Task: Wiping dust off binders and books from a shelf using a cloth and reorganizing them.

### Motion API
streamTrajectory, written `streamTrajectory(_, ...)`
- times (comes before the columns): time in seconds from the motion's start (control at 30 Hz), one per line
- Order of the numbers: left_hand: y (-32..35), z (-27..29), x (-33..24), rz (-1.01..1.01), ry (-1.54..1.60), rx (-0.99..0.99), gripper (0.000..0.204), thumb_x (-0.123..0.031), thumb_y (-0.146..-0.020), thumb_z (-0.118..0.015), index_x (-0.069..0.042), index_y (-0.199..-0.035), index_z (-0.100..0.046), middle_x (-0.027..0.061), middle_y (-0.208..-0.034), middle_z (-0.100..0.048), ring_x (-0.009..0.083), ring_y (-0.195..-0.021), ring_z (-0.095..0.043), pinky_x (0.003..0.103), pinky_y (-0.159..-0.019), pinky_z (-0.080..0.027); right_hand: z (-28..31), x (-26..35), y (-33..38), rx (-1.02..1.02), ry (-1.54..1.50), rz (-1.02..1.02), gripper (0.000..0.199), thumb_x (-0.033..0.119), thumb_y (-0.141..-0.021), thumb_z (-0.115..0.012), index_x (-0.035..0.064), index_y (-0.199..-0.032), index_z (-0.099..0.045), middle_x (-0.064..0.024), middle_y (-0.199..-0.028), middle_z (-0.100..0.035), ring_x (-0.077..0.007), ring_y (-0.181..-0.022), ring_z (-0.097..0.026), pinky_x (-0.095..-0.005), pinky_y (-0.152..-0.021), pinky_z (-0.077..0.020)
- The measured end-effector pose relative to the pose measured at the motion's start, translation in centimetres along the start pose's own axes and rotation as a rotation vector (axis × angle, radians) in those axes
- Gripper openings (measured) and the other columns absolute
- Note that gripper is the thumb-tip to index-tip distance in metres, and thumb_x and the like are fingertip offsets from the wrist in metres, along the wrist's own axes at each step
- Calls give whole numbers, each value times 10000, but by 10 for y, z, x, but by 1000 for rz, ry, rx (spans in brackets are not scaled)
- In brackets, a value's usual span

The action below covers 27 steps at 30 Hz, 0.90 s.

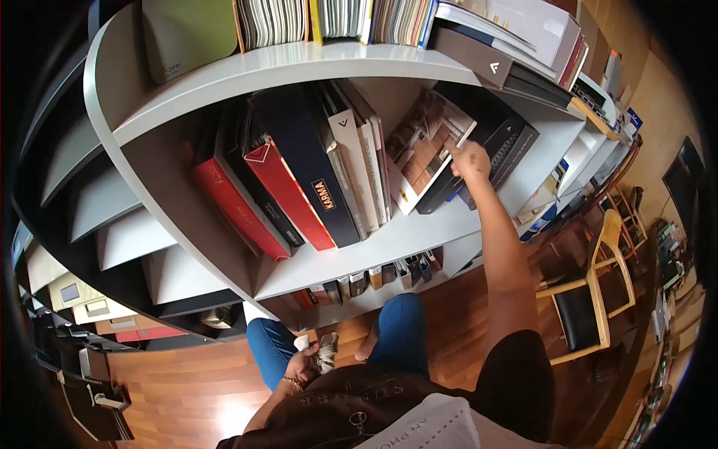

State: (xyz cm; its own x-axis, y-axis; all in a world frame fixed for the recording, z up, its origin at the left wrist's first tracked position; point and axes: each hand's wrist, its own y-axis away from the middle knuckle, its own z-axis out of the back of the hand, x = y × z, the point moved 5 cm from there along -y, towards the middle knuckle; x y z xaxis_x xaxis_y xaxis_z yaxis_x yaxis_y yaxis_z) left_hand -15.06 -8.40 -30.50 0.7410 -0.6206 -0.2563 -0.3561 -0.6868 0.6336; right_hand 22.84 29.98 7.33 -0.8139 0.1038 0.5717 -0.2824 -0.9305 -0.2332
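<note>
The fingers of the right hand (470, 159) are curled over the upper right corner of a sample book (425, 150) with a tiled brown-and-tan cover; the corner is gripped between fingertips and thumb. The right arm is held nearly straight, extended up and forward from the shoulder to the middle shelf (389, 238).

The sample book is seen tilted, leaning left against a row of upright binders (351, 161), its lower edge resting on the shelf board. Just right of the hand, dark folders (508, 146) are stacked at a slant, touching the book's right side. Open shelf board is visible in front of the book's lower edge.

The left hand (303, 367) is held low by the thigh, closed around a crumpled grey cloth (325, 352). A wooden chair (591, 292) stands well apart at the right on the wooden floor (187, 382).
</note>
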Motion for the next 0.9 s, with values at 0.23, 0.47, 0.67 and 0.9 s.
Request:
streamTrajectory(0.23,-5,8,-3,54,-1,14,286,-201,-923,-607,-38,-1158,-603,115,-1049,-680,291,-931,-654,421,-825,-536,-28,20,36,-62,140,403,491,474,-869,-605,30,-665,-656,-134,-630,-653,-272,-635,-664,-386,-631,-514)
streamTrajectory(0.47,-10,12,6,85,51,87,353,-178,-956,-544,-21,-1272,-549,151,-1213,-631,307,-1100,-615,443,-965,-490,-30,116,61,246,-656,513,518,473,-961,-508,74,-1288,-554,-40,-1159,-620,-157,-1003,-581,-311,-804,-487)
streamTrajectory(0.67,2,-3,1,27,-28,59,298,-238,-922,-610,-33,-1139,-605,138,-1047,-677,298,-918,-653,442,-828,-529,-49,162,58,389,-1054,541,758,605,-914,-501,42,-1415,-421,-122,-1435,-457,-243,-1322,-409,-340,-1086,-300)
streamTrajectory(0.9,-3,-3,3,54,47,16,261,-226,-925,-603,-42,-1110,-621,125,-1001,-694,311,-881,-664,461,-807,-542,-44,157,46,413,-950,557,743,603,-916,-506,58,-1417,-441,-90,-1428,-469,-203,-1298,-417,-313,-1089,-287)
